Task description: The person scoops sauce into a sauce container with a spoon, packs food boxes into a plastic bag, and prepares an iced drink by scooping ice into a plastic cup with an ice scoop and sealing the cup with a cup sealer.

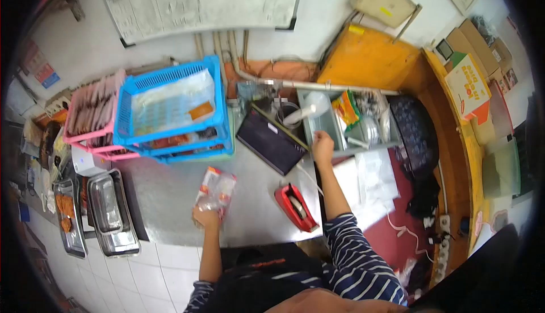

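My left hand (205, 216) is closed at the lower end of a red and white plastic packet (218, 185) with a clear, shiny part, lying on the steel table. What is inside the packet is too small to make out. My right hand (323, 147) is at the front wall of a grey divided bin (340, 153), its fingers curled together; whatever they pinch, if anything, is hidden. Just left of that hand a dark tablet (272, 140) lies tilted, with a white cable. Between my arms stands a red tape dispenser (296, 208) with a roll of tape.
Blue stacked baskets (167, 137) and a pink basket (91, 137) occupy the back left of the steel table (170, 199). Metal trays (113, 211) stand at the left, one holding fried food. Right of the table lie white papers (374, 176), a cable and a dark bag (414, 137).
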